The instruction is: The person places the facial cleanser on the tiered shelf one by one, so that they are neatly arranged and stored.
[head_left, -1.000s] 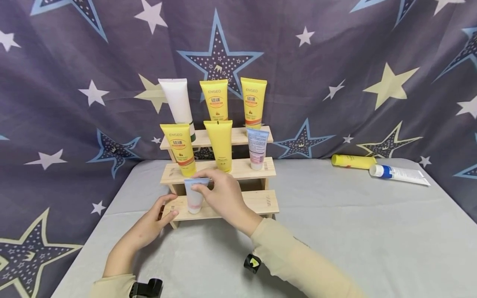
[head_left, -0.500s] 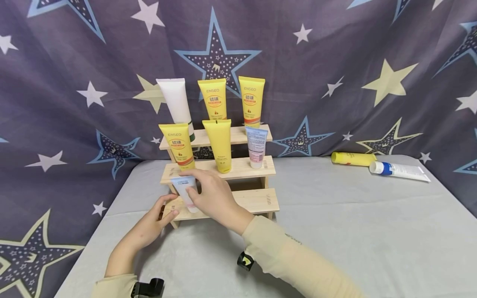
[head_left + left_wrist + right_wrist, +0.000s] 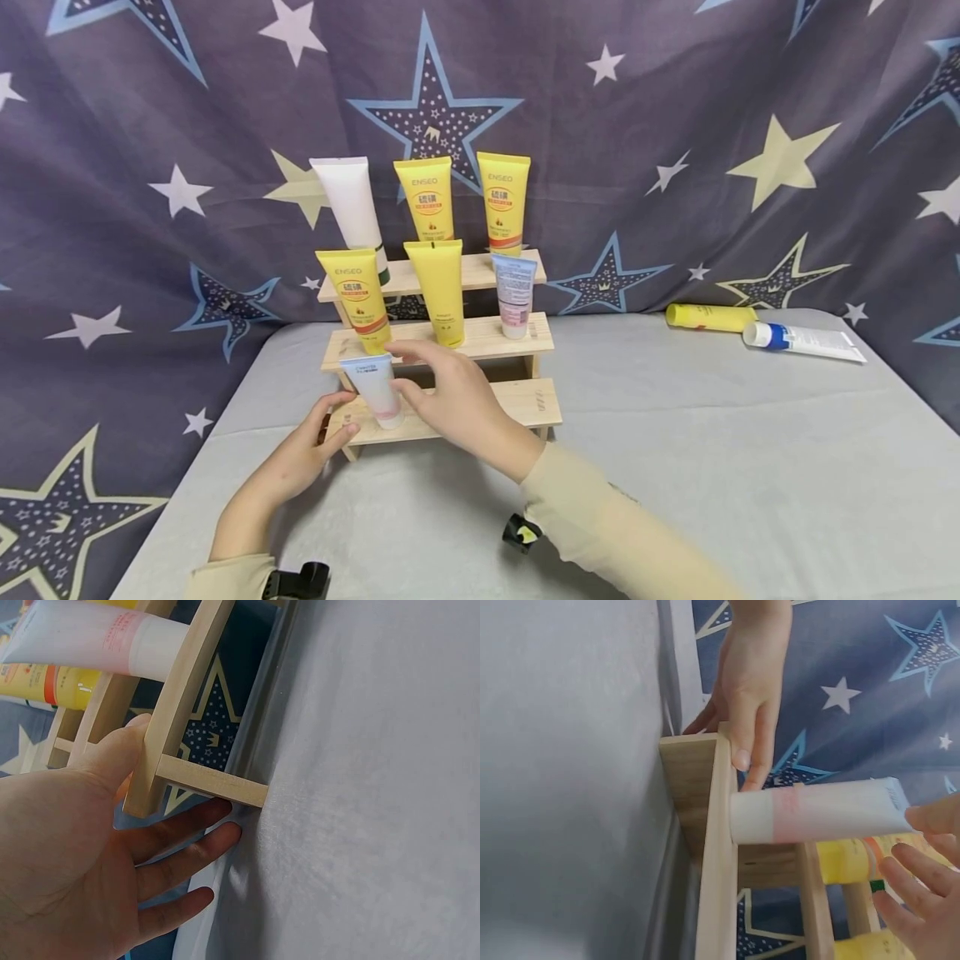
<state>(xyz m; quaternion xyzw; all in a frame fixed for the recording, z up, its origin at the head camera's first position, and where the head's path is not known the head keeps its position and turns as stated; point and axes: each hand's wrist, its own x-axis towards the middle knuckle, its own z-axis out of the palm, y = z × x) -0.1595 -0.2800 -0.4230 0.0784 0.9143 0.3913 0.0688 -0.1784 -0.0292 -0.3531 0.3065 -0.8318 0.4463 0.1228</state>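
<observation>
A small white tube with a pale blue top edge and pink band (image 3: pixel 375 393) stands on its cap at the left of the lowest step of a three-step wooden stand (image 3: pixel 517 402). My right hand (image 3: pixel 468 408) is just right of it, thumb and fingers spread around nothing; in the right wrist view its fingertips are beside the tube's flat end. With thumb and index finger, my left hand (image 3: pixel 296 458) holds the left end of the lowest step; its other fingers extend below the board in the left wrist view. A yellow tube (image 3: pixel 356 296) stands one step up, behind the small tube.
Middle step: another yellow tube (image 3: pixel 438 292) and a blue-pink tube (image 3: pixel 514 296). Top step: a white tube (image 3: pixel 348 200) and two yellow tubes (image 3: pixel 425 196). A yellow tube (image 3: pixel 711 317) and a white tube with a blue band (image 3: pixel 813 342) lie at the right on grey cloth (image 3: pixel 712 467).
The small tube has shifted left on the lowest step and been turned, so its lettering shows. My right hand has let it go and drawn slightly right. My left hand stays put.
</observation>
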